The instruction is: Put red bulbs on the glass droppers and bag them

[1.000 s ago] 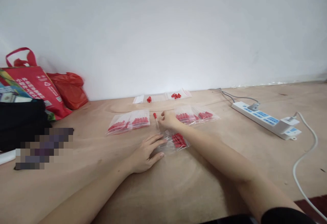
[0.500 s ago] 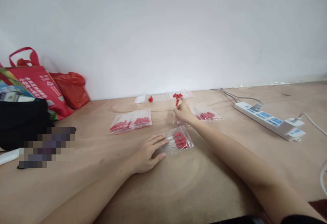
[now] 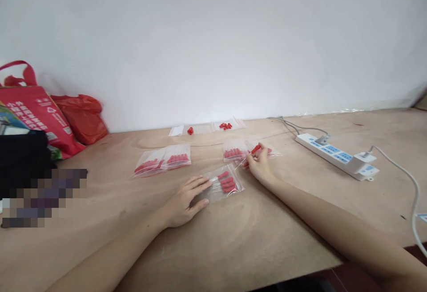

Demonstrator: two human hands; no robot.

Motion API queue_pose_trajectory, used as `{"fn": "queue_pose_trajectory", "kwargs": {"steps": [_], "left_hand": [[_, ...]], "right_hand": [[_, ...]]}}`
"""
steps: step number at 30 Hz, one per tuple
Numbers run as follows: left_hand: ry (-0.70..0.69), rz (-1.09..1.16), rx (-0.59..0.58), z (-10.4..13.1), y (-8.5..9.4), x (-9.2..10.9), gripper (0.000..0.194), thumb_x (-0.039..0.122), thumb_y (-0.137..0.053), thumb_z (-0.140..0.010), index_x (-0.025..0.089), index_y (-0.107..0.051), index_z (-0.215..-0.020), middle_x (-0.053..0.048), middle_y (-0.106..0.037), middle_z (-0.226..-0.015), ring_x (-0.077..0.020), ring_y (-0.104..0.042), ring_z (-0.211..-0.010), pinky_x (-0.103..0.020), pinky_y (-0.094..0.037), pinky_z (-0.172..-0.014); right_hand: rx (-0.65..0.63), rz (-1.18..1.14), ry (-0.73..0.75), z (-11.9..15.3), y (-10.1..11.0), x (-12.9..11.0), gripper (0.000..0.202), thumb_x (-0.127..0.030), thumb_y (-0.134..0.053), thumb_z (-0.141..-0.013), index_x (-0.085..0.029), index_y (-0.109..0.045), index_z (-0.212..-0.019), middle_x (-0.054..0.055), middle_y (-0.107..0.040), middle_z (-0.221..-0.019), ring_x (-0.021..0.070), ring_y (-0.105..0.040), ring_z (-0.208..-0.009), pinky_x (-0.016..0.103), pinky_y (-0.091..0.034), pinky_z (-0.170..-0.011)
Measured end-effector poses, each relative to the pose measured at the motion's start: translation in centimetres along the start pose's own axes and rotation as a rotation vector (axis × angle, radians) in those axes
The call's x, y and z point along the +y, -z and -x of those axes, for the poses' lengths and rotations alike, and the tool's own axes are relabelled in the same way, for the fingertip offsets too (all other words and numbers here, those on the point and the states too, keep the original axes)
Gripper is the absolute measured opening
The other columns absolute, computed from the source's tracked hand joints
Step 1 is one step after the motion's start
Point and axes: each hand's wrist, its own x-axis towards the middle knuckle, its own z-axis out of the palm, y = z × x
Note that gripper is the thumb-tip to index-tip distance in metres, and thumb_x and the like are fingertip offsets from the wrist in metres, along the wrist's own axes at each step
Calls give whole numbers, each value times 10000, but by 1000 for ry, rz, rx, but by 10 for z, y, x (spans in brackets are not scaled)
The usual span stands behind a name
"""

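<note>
My left hand (image 3: 187, 199) lies palm down with its fingers stretched out, fingertips on the edge of a clear zip bag (image 3: 237, 180) that contains several droppers with red rubber bulbs (image 3: 228, 183). Between the fingers of my right hand (image 3: 259, 166), to the right of that bag, is one dropper (image 3: 255, 149). Its red bulb points up, and its thin clear tube slants down to the left. Right behind this hand lie more zip bags of red-bulbed droppers (image 3: 233, 153), partly covered by the fingers.
Two filled zip bags (image 3: 163, 158) lie left of centre. By the wall are loose red bulbs (image 3: 226, 126) and a row of clear tubes (image 3: 203, 129) on bags. A power strip (image 3: 333, 154) with cables stands right; red bags (image 3: 80, 116) and a black cloth item (image 3: 25, 163) are left.
My right hand has come back from near the loose red bulbs to beside the front bag, with the dropper in its fingers. My left hand stays on the bag; the view has shifted slightly.
</note>
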Motion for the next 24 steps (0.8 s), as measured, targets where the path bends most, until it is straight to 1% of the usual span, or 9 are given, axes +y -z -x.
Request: {"fn": "queue_pose_trajectory", "kwargs": {"steps": [4, 9, 11, 17, 21, 24], "left_hand": [[3, 4, 6, 0, 0, 1, 437, 350, -385, -859, 245, -364, -1282, -51, -360, -1347, -232, -293, -1242, -440, -285, -998], [-17, 26, 35, 0, -1, 0, 436, 344, -410, -849, 261, -371, -1275, -44, -379, -1335, -230, -310, -1233, -442, -275, -1001], [-12, 26, 26, -1, -1, 0, 440, 339, -413, -848, 259, -366, -1278, -45, -377, -1337, -228, -310, -1233, -441, -277, -999], [-2, 16, 15, 0, 0, 1, 444, 333, -401, -849, 236, -368, -1281, -62, -366, -1343, -239, -297, -1240, -448, -279, -999], [8, 10, 11, 1, 0, 1, 447, 344, -399, -850, 232, -365, -1281, -61, -359, -1347, -236, -298, -1241, -442, -277, -1004], [12, 2, 6, 1, -1, 0, 454, 352, -394, -853, 226, -353, -1287, -65, -360, -1345, -230, -292, -1244, -436, -274, -1007]], "right_hand": [[-43, -42, 10, 4, -5, 5, 595, -316, -482, -742, -213, -115, -1199, -62, -429, -621, 142, -542, -476, 306, -499, -476], [-69, -78, 7, 11, -7, 6, 498, -355, -505, -729, -240, -190, -1097, -70, -423, -632, 134, -548, -507, 299, -502, -497], [-70, -82, 14, 12, -6, 5, 483, -363, -509, -724, -242, -199, -1074, -71, -428, -627, 132, -545, -507, 299, -501, -506], [-52, -59, 31, 13, -4, 3, 464, -362, -532, -713, -252, -226, -1044, -64, -428, -616, 134, -520, -477, 302, -481, -470], [-85, -100, 15, 14, -7, 3, 466, -375, -545, -696, -251, -222, -1007, -78, -433, -613, 138, -543, -486, 309, -488, -491], [-83, -145, 9, 14, -9, 3, 472, -375, -563, -679, -253, -216, -976, -81, -457, -611, 137, -557, -496, 318, -499, -533]]}}
